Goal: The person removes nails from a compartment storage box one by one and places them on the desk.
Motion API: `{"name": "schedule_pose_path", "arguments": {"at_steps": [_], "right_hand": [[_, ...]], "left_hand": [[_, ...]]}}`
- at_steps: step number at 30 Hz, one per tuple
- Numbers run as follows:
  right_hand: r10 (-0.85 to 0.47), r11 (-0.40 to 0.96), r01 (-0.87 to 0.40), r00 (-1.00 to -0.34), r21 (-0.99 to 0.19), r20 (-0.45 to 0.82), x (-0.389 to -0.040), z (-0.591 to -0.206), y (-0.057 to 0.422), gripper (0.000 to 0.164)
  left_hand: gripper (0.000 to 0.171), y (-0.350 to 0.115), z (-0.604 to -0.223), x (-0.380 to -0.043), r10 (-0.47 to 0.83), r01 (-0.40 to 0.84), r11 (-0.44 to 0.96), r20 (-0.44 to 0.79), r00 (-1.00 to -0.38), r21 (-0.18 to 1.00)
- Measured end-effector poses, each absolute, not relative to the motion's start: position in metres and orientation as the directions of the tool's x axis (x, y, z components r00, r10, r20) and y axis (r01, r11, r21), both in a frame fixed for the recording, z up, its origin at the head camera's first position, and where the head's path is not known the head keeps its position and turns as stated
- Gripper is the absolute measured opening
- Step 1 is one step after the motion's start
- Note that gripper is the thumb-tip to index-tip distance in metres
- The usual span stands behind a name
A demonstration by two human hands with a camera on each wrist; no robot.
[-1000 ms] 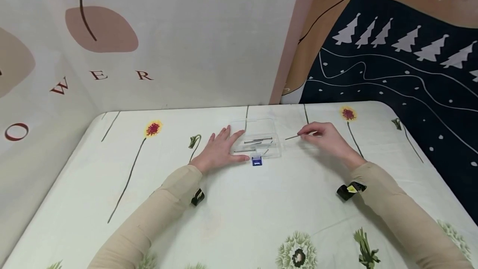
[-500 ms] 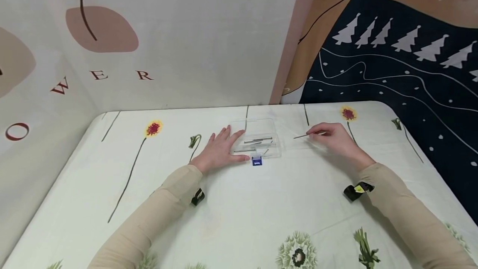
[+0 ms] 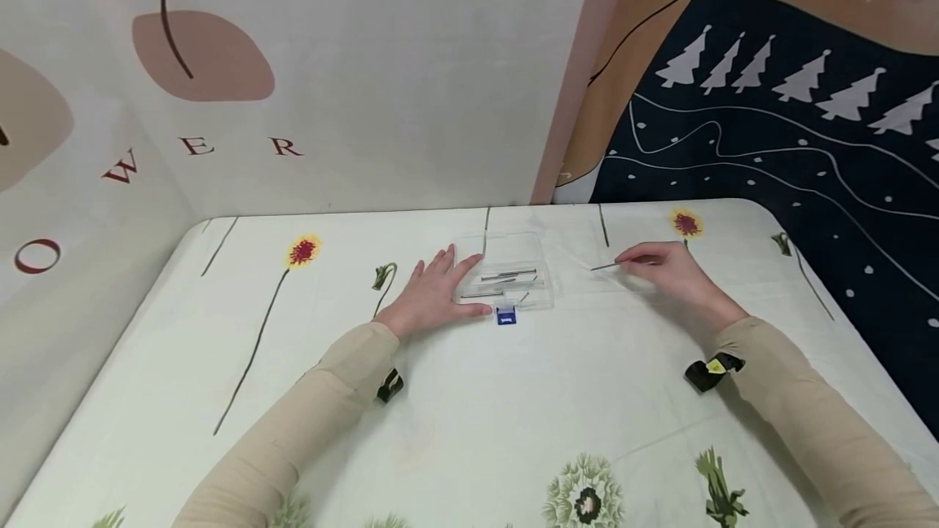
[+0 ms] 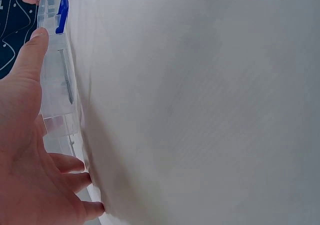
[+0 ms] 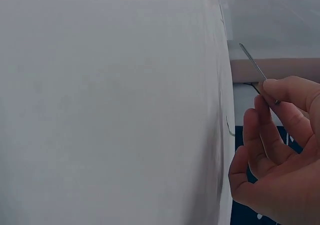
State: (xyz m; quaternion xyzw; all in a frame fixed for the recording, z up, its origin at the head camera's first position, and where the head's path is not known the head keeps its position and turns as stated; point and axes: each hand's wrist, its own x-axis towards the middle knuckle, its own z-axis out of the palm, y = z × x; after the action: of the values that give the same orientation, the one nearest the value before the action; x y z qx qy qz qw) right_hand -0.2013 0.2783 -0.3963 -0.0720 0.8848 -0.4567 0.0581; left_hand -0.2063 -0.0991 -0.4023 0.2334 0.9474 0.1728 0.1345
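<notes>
A clear plastic box [image 3: 546, 297] with a blue latch [image 3: 506, 315] sits on the table, several nails [image 3: 508, 274] visible in its compartments. My left hand [image 3: 425, 300] lies at the box's left side with fingers spread and straight. In the left wrist view the thumb is against the box wall [image 4: 55, 92] near the latch. To the right of the box, my right hand [image 3: 673, 274] is raised and pinches a single nail [image 5: 253, 62] between thumb and fingertips. The nail's point faces left, toward the box; its head shows by the fingers in the right wrist view.
A white cloth with printed flowers covers the table [image 3: 469, 414]. Behind it hangs a pale printed curtain [image 3: 411, 104], and a dark blue cloth with white trees [image 3: 770, 137] hangs at the right. Black cameras are strapped to both wrists.
My right hand has moved right, away from the box, with the nail in its fingers. The left hand and the box have stayed in place.
</notes>
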Motion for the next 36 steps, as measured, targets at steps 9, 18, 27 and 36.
{"name": "schedule_pose_path", "arguments": {"at_steps": [9, 18, 27, 36], "right_hand": [[-0.158, 0.616, -0.035, -0.984, -0.787, -0.079, -0.205, -0.399, 0.286, 0.029], [-0.134, 0.628, 0.004, -0.985, -0.778, -0.113, -0.209, -0.399, 0.292, 0.029], [-0.133, 0.634, 0.023, -0.981, -0.773, -0.138, -0.213, -0.399, 0.294, 0.029], [-0.121, 0.625, 0.047, -0.980, -0.779, -0.156, -0.213, -0.401, 0.296, 0.030]], "left_hand": [[0.089, -0.099, -0.403, -0.207, 0.490, 0.402, 0.833, -0.172, -0.854, 0.380], [0.090, -0.099, -0.403, -0.207, 0.485, 0.397, 0.840, -0.186, -0.855, 0.369], [0.090, -0.099, -0.401, -0.206, 0.483, 0.395, 0.840, -0.181, -0.857, 0.371], [0.090, -0.099, -0.402, -0.206, 0.482, 0.389, 0.843, -0.202, -0.853, 0.371]]}}
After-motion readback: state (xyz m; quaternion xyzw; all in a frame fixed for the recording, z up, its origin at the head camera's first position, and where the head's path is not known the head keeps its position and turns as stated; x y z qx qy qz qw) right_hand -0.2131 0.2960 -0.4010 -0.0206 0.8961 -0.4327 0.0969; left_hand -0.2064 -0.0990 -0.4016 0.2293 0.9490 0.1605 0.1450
